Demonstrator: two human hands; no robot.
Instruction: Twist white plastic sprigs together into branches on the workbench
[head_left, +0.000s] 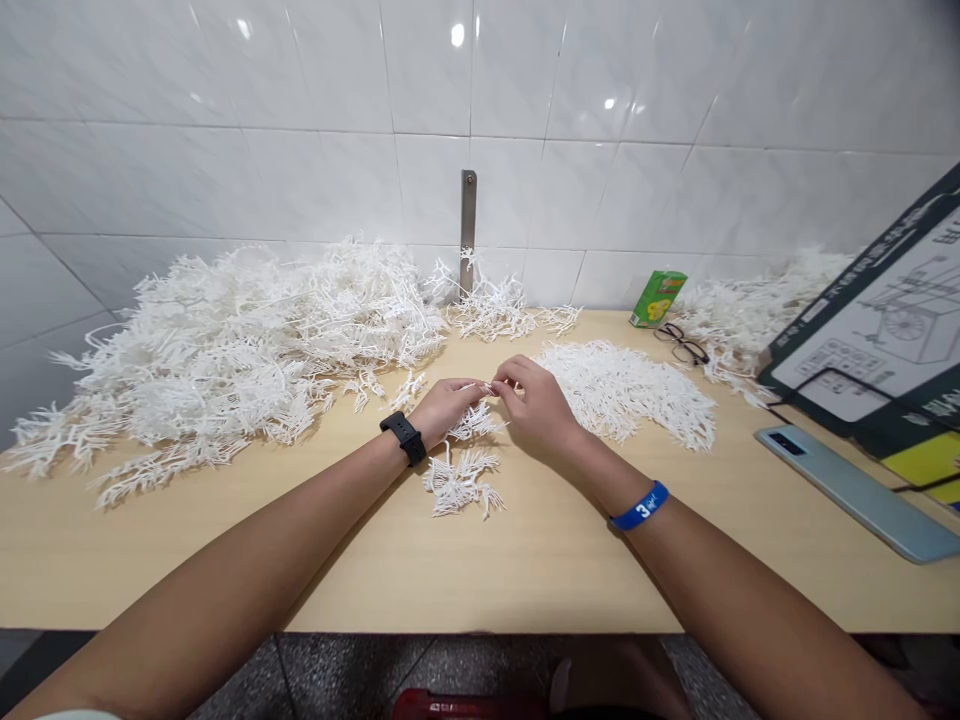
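Near the middle of the table, my left hand (pixel 442 408) is closed on a white branched plastic piece (pixel 474 422), whose twiggy ends hang below the fingers. My right hand (pixel 529 400) meets it fingertip to fingertip, thumb and forefinger pinched at the piece's upper end. The exact spot under the fingertips is too small to make out. Just below lies another white branched piece (pixel 463 482) on the tabletop. To the left spreads a large tangled heap of white branched pieces (pixel 247 340). Right of my hands is a flatter, neater pile of white sprigs (pixel 626 390).
A pale wooden table (pixel 525 570) stands against a tiled wall (pixel 315 180) with a metal bracket (pixel 468 225). At the right are a green box (pixel 658 298), eyeglasses (pixel 681 343), a phone (pixel 859 492), a dark printed carton (pixel 892 310) and more white pieces (pixel 757 300).
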